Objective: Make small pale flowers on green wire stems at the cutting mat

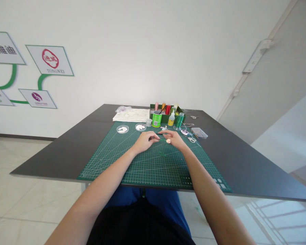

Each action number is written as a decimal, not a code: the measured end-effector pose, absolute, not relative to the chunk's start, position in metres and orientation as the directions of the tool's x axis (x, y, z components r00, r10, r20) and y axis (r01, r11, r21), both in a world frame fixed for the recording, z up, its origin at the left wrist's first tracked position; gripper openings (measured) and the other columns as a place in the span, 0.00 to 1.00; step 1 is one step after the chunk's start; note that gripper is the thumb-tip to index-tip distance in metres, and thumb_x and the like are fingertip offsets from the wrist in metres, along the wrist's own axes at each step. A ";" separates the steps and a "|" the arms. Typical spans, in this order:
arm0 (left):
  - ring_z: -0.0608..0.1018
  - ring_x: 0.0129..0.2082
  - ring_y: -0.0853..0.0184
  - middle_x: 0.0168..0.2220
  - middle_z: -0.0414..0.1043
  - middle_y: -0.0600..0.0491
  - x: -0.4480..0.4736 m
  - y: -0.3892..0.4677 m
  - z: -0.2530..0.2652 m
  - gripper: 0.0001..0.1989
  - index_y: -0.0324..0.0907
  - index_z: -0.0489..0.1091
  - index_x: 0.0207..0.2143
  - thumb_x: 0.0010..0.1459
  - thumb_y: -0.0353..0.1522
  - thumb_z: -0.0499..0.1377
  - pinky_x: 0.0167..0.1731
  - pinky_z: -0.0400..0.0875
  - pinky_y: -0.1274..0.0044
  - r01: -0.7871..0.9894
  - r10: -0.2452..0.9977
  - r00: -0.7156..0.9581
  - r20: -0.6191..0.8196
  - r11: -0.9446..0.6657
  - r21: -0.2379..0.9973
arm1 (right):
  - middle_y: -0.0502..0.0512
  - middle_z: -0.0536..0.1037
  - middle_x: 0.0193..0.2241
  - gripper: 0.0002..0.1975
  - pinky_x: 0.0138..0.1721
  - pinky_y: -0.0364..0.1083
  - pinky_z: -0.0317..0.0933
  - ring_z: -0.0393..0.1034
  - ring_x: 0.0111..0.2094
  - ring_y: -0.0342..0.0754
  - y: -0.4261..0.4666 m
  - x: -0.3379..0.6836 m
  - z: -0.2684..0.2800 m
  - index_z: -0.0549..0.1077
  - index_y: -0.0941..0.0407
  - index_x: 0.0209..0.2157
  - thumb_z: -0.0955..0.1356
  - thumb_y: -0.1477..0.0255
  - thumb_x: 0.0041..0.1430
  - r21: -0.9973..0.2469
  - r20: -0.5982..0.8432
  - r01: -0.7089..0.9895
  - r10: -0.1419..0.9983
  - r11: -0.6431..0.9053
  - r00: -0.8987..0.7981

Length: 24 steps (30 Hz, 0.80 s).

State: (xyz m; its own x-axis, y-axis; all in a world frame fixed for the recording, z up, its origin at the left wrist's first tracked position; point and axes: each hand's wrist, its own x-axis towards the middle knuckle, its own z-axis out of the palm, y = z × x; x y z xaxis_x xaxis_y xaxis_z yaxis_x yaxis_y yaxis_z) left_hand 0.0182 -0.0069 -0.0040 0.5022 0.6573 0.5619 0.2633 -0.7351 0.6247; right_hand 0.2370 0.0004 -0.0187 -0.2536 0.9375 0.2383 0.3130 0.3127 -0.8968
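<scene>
My left hand [146, 140] is closed, its thumb and fingertips pinched on a thin green thread or stem [163, 139] above the mat. My right hand [175, 138] reaches in from the other side, with fingers bent toward the left hand. A small pale pink flower [168, 141] shows at the lower edge of the right hand, at the end of the green strand; the fingers appear closed about it, though the grip is partly hidden. Both hands are over a green cutting mat [153, 166], with a small gap between them.
Behind the hands stand shallow dishes with white pieces [122, 129], a green can [156, 119], a glue bottle [171, 118], a green thread spool [180, 119] and a box of spools [165, 117]. White-handled scissors [192, 139] and a clear case [199, 133] lie right. White sheets [131, 115] lie back left.
</scene>
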 end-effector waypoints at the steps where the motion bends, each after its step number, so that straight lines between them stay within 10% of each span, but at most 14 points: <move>1: 0.77 0.31 0.69 0.33 0.79 0.51 0.018 -0.007 -0.004 0.02 0.39 0.78 0.33 0.58 0.26 0.65 0.36 0.70 0.76 0.261 0.659 0.494 0.567 -0.735 0.626 | 0.43 0.59 0.16 0.21 0.22 0.42 0.41 0.45 0.18 0.39 0.002 0.237 -0.020 0.79 0.61 0.44 0.68 0.60 0.57 -0.900 0.233 0.307 0.936 0.311 -0.264; 24: 0.78 0.31 0.68 0.32 0.79 0.52 0.013 0.006 -0.009 0.05 0.40 0.79 0.35 0.58 0.24 0.64 0.35 0.72 0.76 0.306 0.731 0.234 0.641 -0.681 0.665 | 0.40 0.53 0.13 0.17 0.19 0.41 0.40 0.45 0.16 0.39 -0.004 0.232 -0.019 0.79 0.61 0.42 0.67 0.65 0.58 -0.888 0.075 0.388 0.910 0.247 -0.408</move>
